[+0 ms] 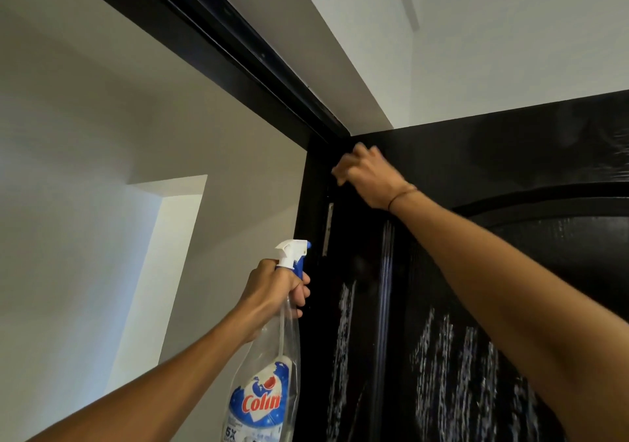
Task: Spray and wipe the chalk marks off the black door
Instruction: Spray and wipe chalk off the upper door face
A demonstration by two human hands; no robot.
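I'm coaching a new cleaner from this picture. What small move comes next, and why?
Probably aim the spray bottle in the left hand at the chalk marks and squeeze: they are unwiped, below the right hand.

I see a pale off-white wall (85,169) filling the left side of my view, dimly and evenly lit. A brighter rectangular recess (163,254) is set into it, low on the left, its inner face catching more light. Above, a white ceiling (476,33) spreads to the upper right, with 1 faint grey streak across it. A black frame beam (211,43) runs diagonally between wall and ceiling, shallow grooves along its length.
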